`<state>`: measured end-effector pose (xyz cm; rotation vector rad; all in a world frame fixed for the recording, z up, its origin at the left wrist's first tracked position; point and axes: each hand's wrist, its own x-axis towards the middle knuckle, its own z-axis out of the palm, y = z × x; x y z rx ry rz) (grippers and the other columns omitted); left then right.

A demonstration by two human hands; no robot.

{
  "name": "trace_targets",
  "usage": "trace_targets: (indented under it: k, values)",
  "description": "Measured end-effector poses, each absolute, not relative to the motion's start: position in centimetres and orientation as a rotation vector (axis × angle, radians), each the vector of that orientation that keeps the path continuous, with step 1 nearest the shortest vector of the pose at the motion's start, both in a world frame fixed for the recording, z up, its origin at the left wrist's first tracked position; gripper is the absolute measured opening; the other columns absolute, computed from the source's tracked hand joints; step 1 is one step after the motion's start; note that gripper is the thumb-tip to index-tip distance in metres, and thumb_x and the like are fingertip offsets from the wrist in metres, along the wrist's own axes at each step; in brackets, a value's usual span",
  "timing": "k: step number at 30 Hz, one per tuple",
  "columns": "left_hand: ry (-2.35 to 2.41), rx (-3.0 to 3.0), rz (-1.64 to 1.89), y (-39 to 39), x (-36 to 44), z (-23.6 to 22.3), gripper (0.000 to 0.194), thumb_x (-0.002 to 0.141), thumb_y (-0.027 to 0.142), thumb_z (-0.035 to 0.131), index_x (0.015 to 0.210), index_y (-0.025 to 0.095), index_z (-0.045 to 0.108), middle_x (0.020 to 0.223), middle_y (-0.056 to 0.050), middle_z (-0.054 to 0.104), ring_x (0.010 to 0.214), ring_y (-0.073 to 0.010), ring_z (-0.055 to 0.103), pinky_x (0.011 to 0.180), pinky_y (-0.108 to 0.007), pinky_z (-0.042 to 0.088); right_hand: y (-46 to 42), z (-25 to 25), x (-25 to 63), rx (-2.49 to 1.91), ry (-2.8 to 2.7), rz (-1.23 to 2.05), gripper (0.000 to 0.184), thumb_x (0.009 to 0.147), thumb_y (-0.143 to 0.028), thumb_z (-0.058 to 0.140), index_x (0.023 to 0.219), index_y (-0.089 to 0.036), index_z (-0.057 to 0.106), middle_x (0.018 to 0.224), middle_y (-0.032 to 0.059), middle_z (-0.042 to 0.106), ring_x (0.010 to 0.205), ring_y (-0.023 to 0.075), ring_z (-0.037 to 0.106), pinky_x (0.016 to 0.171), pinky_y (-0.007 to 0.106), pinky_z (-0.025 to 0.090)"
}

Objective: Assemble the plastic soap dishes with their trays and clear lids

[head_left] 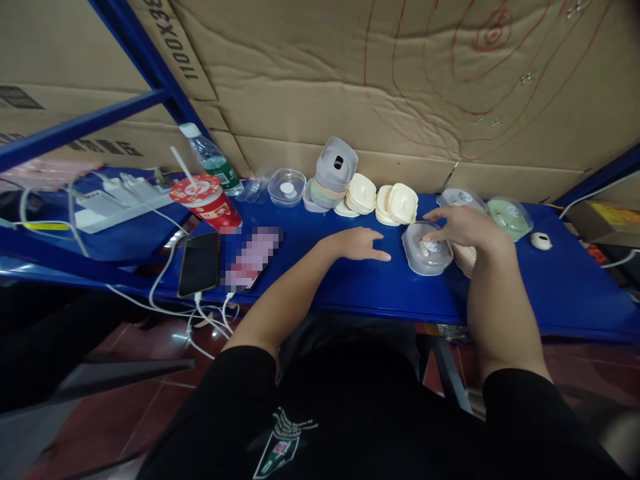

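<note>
My left hand (pixel 361 245) hovers above the blue table with thumb and fingers stretched apart, holding nothing. To its right is a grey rounded-square container (pixel 426 262) under a clear lid with a white label. My right hand (pixel 463 227) reaches over that container's right side, fingers spread; whether its thumb touches the lid I cannot tell. Behind it sits another clear-lidded grey container (pixel 461 197), with a green one (pixel 513 219) to the right. A pinkish container (pixel 463 259) is partly hidden by my right wrist. Stacked cream pieces (pixel 400 205) lie beyond my hands.
A stack of coloured cups (pixel 336 165) stands at the back beside more cream pieces (pixel 361 195) and a clear lid (pixel 287 188). Leftward are a red drink cup (pixel 210 203), a bottle (pixel 215 160) and two cabled phones (pixel 200 263). A small white case (pixel 541 241) lies right.
</note>
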<state>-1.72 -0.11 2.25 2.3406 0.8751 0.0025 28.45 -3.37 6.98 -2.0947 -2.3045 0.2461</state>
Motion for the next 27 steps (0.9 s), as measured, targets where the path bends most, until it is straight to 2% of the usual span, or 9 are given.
trace_targets:
  k: [3, 6, 10, 13, 15, 18, 22, 27]
  values:
    - [0.888, 2.423, -0.009, -0.2, -1.5, 2.0, 0.097, 0.089, 0.079, 0.058, 0.156, 0.008, 0.057, 0.120, -0.017, 0.079, 0.117, -0.0339, 0.070, 0.107, -0.043, 0.047, -3.1, 6.6, 30.3, -2.136, -2.214, 0.171, 0.059, 0.078, -0.043, 0.086, 0.135, -0.029, 0.077, 0.134, 0.0092, 0.079, 0.121, 0.0393, 0.071, 0.096, 0.051, 0.054]
    - [0.895, 2.438, -0.032, -0.4, -1.5, 2.1, 0.097, 0.091, 0.078, 0.056, 0.158, 0.007, 0.055, 0.123, -0.017, 0.079, 0.121, -0.0346, 0.069, 0.112, -0.044, 0.044, -2.9, 6.3, 30.9, -2.197, -2.153, 0.052, 0.057, 0.085, -0.038, 0.078, 0.140, -0.027, 0.074, 0.139, 0.0128, 0.076, 0.123, 0.0401, 0.070, 0.096, 0.051, 0.053]
    - [0.892, 2.433, -0.031, -0.7, -1.6, 2.3, 0.095, 0.092, 0.077, 0.055, 0.158, 0.008, 0.055, 0.124, -0.017, 0.078, 0.122, -0.0348, 0.068, 0.106, -0.042, 0.047, -2.9, 6.4, 30.1, -2.382, -2.136, 0.035, 0.065, 0.092, -0.058, 0.069, 0.148, -0.025, 0.067, 0.150, 0.0140, 0.069, 0.132, 0.0413, 0.066, 0.101, 0.054, 0.053]
    - [0.893, 2.443, -0.023, -0.9, -1.7, 2.4, 0.092, 0.093, 0.076, 0.056, 0.157, 0.010, 0.055, 0.122, -0.017, 0.079, 0.122, -0.0349, 0.068, 0.105, -0.042, 0.048, -2.7, 6.4, 29.5, -2.379, -2.169, 0.039, 0.075, 0.090, -0.062, 0.071, 0.154, -0.025, 0.061, 0.155, 0.0122, 0.066, 0.138, 0.0400, 0.062, 0.105, 0.051, 0.052]
    - [0.896, 2.450, -0.032, -1.0, -1.6, 2.5, 0.092, 0.093, 0.075, 0.056, 0.158, 0.010, 0.055, 0.122, -0.017, 0.079, 0.123, -0.0353, 0.068, 0.105, -0.043, 0.048, -2.5, 6.1, 29.3, -2.318, -2.184, 0.021, 0.074, 0.092, -0.058, 0.071, 0.155, -0.023, 0.059, 0.154, 0.0140, 0.066, 0.137, 0.0389, 0.063, 0.104, 0.048, 0.052]
    - [0.902, 2.457, -0.059, -1.2, -1.6, 2.7, 0.093, 0.094, 0.075, 0.056, 0.160, 0.008, 0.053, 0.124, -0.018, 0.078, 0.127, -0.0360, 0.066, 0.107, -0.043, 0.047, -2.0, 5.5, 28.9, -2.248, -2.177, -0.073, 0.060, 0.097, -0.047, 0.065, 0.151, -0.021, 0.063, 0.145, 0.0172, 0.071, 0.131, 0.0375, 0.066, 0.099, 0.045, 0.052]
    - [0.921, 2.462, -0.083, -1.2, -1.5, 2.8, 0.095, 0.095, 0.076, 0.055, 0.161, 0.009, 0.051, 0.130, -0.018, 0.076, 0.132, -0.0369, 0.064, 0.109, -0.043, 0.047, -1.6, 4.6, 27.5, -2.282, -2.020, -0.281, 0.046, 0.100, -0.037, 0.054, 0.140, -0.024, 0.071, 0.127, 0.0171, 0.078, 0.117, 0.0378, 0.070, 0.095, 0.048, 0.051]
    - [0.922, 2.466, -0.052, -1.2, -1.5, 2.6, 0.091, 0.095, 0.075, 0.058, 0.160, 0.011, 0.053, 0.131, -0.018, 0.077, 0.130, -0.0376, 0.065, 0.107, -0.044, 0.048, -1.4, 3.0, 24.8, -2.031, -1.983, -0.349, 0.051, 0.102, -0.035, 0.043, 0.140, -0.015, 0.070, 0.137, 0.0210, 0.073, 0.128, 0.0420, 0.063, 0.108, 0.057, 0.045]
